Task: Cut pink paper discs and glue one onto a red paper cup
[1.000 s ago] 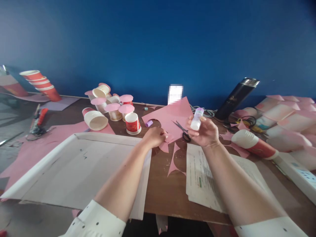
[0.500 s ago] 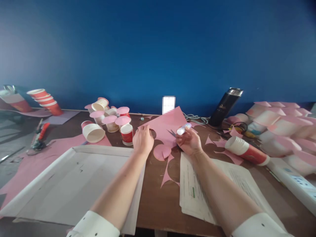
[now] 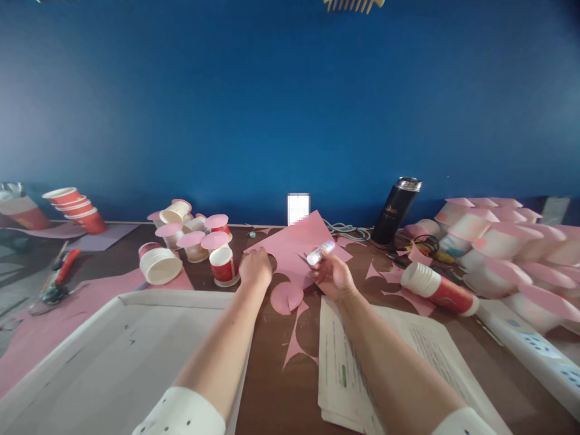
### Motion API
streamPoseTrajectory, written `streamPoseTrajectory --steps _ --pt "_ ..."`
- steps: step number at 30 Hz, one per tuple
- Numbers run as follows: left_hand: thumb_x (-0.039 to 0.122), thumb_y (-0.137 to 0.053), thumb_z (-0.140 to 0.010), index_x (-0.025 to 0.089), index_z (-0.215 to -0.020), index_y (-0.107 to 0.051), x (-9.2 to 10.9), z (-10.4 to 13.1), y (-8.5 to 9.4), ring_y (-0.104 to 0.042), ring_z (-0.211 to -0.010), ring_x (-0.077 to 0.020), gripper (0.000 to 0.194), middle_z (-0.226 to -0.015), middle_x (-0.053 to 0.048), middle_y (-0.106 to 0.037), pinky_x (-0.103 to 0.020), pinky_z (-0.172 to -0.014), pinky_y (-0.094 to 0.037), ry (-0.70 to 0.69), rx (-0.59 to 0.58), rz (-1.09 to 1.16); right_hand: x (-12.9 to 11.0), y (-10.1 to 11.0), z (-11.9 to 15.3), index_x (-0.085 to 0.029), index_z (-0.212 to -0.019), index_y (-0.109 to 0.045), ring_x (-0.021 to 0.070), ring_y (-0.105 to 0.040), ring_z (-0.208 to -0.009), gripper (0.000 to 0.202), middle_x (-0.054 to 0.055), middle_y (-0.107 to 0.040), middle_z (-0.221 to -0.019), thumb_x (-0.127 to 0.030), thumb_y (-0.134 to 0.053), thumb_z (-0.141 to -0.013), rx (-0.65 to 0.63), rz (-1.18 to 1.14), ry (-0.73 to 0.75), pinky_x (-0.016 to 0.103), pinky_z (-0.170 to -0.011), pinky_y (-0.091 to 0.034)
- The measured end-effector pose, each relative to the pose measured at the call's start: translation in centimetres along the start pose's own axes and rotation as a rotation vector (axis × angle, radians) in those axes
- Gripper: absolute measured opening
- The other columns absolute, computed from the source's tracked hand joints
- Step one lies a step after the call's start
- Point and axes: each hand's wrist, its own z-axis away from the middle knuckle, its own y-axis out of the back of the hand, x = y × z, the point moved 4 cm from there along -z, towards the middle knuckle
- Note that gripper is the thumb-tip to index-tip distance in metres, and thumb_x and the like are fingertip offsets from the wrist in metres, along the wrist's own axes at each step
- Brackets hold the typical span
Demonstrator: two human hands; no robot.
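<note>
In right hand (image 3: 334, 275): slim white-and-purple plastic tube (image 3: 321, 252), grasped between thumb and fingers, held over large pink paper sheet (image 3: 294, 241). Beside tube, partly hidden: dark scissors (image 3: 304, 259). At sheet's left edge: left hand (image 3: 257, 266), knuckles up, grip hidden, cannot tell whether closed on anything. Just left: upright red-and-white paper cup (image 3: 223, 270). Between forearms, on brown table (image 3: 272, 386): pink paper disc (image 3: 280, 299) with slit.

My brown tabletop (image 3: 267, 389). Around the pink disc (image 3: 287, 298) lying on it: nearer me, a curved pink offcut (image 3: 295, 345); left, a white tray (image 3: 118, 374); right, printed sheets (image 3: 333, 362); beyond, a large pink sheet (image 3: 303, 241); beyond and right, a black flask (image 3: 393, 212); far right, a white power strip (image 3: 539, 351).
</note>
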Motion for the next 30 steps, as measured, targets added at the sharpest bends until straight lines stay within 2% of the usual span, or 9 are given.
streamPoseTrajectory --steps 2,3,6,8,11,14,16,22,30 --pt "0.023 -0.051 -0.083 0.016 -0.114 -0.063 0.4 0.5 0.2 -0.058 -0.11 -0.031 0.033 -0.115 -0.018 -0.064 -0.043 -0.091 -0.045 -0.118 0.164 0.38 0.0 -0.1 0.1 -0.02 -0.084 -0.065 0.0082 -0.05 -0.053 0.015 -0.002 -0.062 -0.071 -0.028 -0.071 -0.073 0.042 0.002 0.032 0.019 -0.044 -0.041" --pt "0.029 -0.056 -0.082 0.018 -0.114 -0.063 0.3 0.7 -0.1 -0.06 -0.108 -0.029 0.034 -0.115 -0.015 -0.065 -0.042 -0.092 -0.045 -0.122 0.185 0.621 0.0 -0.1 0.2 -0.02 -0.082 -0.064 0.0085 -0.052 -0.055 0.015 -0.002 -0.063 -0.072 -0.027 -0.073 -0.072 0.067 0.009 0.053 0.019 -0.045 -0.042" --pt "0.039 -0.068 -0.074 0.017 -0.11 -0.065 0.6 1.2 -2.2 -0.065 -0.094 -0.023 0.042 -0.105 -0.01 -0.069 -0.041 -0.087 -0.051 -0.047 0.012 1.322 0.1 -0.2 0.2 -0.023 -0.084 -0.064 0.0091 -0.056 -0.063 0.019 -0.003 -0.064 -0.076 -0.027 -0.076 -0.069 0.08 0.05 0.107 0.019 -0.05 -0.044" --pt "0.037 -0.072 -0.071 0.018 -0.112 -0.063 1.3 1.5 -3.1 -0.064 -0.094 -0.0208 0.047 -0.109 -0.008 -0.067 -0.04 -0.085 -0.053 -0.078 -0.113 1.514 0.1 -0.2 0.0 -0.024 -0.09 -0.065 0.0088 -0.058 -0.067 0.024 -0.004 -0.065 -0.081 -0.027 -0.077 -0.069 0.061 0.066 0.134 0.018 -0.052 -0.045" --pt "0.038 -0.073 -0.07 0.02 -0.112 -0.063 1.7 1.7 -3.3 -0.064 -0.094 -0.0204 0.047 -0.11 -0.007 -0.066 -0.038 -0.081 -0.055 -0.129 -0.102 1.464 0.1 0.1 -0.1 -0.024 -0.094 -0.065 0.0085 -0.06 -0.071 0.027 -0.003 -0.067 -0.086 -0.026 -0.077 -0.07 0.07 0.052 0.158 0.018 -0.054 -0.046" --pt "0.037 -0.073 -0.071 0.019 -0.108 -0.062 1.6 1.4 -3.1 -0.063 -0.101 -0.022 0.043 -0.11 -0.009 -0.067 -0.038 -0.089 -0.051 -0.167 -0.039 1.415 0.1 0.4 -0.2 -0.024 -0.095 -0.065 0.0093 -0.061 -0.074 0.027 -0.003 -0.068 -0.085 -0.025 -0.076 -0.071 0.084 0.041 0.172 0.018 -0.056 -0.046" --pt "0.037 -0.072 -0.073 0.017 -0.105 -0.059 1.3 1.1 -3.2 -0.062 -0.105 -0.0219 0.04 -0.11 -0.011 -0.068 -0.039 -0.094 -0.047 -0.136 -0.037 1.488 0.1 0.4 -0.3 -0.023 -0.092 -0.065 0.0098 -0.062 -0.075 0.026 -0.003 -0.069 -0.085 -0.026 -0.077 -0.07 0.092 0.049 0.182 0.019 -0.056 -0.046" --pt "0.037 -0.073 -0.072 0.019 -0.1 -0.058 1.0 0.5 -3.7 -0.062 -0.102 -0.0172 0.037 -0.115 -0.009 -0.066 -0.034 -0.093 -0.046 -0.045 -0.198 1.761 0.4 0.0 -0.3 -0.02 -0.085 -0.066 0.0118 -0.063 -0.077 0.024 -0.001 -0.07 -0.085 -0.026 -0.08 -0.067 0.122 0.093 0.172 0.021 -0.058 -0.044" --pt "0.03 -0.076 -0.069 0.018 -0.096 -0.056 2.1 1.0 -3.6 -0.063 -0.1 -0.0175 0.036 -0.108 -0.007 -0.068 -0.037 -0.095 -0.046 -0.105 -0.279 1.78 0.7 0.2 -0.3 -0.022 -0.092 -0.067 0.0147 -0.064 -0.087 0.029 0.0 -0.071 -0.093 -0.026 -0.079 -0.067 0.151 0.139 0.158 0.022 -0.064 -0.044"
